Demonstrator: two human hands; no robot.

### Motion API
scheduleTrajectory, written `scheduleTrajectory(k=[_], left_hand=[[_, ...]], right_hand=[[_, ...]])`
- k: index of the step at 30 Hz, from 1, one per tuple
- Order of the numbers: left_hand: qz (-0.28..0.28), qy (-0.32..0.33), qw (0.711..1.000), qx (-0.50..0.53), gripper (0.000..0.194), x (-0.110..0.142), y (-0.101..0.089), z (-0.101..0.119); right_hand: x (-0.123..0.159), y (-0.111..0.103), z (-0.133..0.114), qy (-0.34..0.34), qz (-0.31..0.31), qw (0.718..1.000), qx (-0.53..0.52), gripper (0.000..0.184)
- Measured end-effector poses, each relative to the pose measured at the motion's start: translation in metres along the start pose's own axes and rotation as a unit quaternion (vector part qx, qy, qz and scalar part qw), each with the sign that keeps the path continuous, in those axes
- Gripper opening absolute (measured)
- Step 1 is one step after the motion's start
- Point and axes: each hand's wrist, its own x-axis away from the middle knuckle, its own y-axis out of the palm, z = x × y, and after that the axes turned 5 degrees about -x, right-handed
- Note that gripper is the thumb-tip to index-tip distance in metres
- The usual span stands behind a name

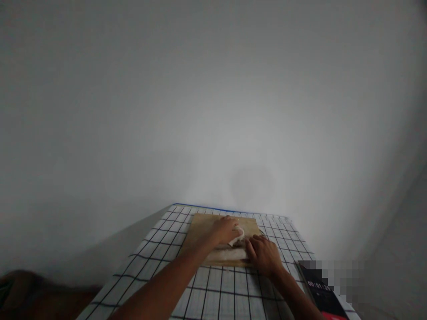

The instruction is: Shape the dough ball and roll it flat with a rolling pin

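Note:
A flat tan board (204,227) lies on the table, with a pale, wide sheet (224,254) across its near part. My left hand (227,229) reaches over the middle of the board, its fingers bent around a whitish curled strip (240,232). What the strip is made of does not show. At the board's right side, my right hand (265,254) rests palm down, its thumb beside the pale sheet and its fingers pointing toward the strip. Part of the board is covered by my left forearm.
The table (210,295) wears a white cloth with a black grid, and its far edge is blue near the grey wall (213,111). A dark phone (320,289) showing a timer lies at the right edge. Something brown and blurred (43,298) is low at left.

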Motion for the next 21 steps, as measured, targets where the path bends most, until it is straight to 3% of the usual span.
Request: scheduleTrajectory(k=[5, 12, 21], left_hand=[[-0.022, 0.022, 0.999, 0.017, 0.043, -0.005, -0.006, -0.014], [-0.025, -0.042, 0.999, 0.008, 0.037, -0.029, -0.013, -0.022], [-0.027, -0.032, 0.999, 0.032, 0.035, 0.002, -0.012, -0.006]], right_hand=[[0.002, -0.003, -0.004, 0.013, -0.008, 1.0, 0.001, 0.047], [-0.003, -0.009, -0.012, 0.038, -0.023, 0.999, 0.02, 0.049], [0.019, -0.022, -0.008, 0.02, -0.059, 0.998, -0.001, 0.053]])
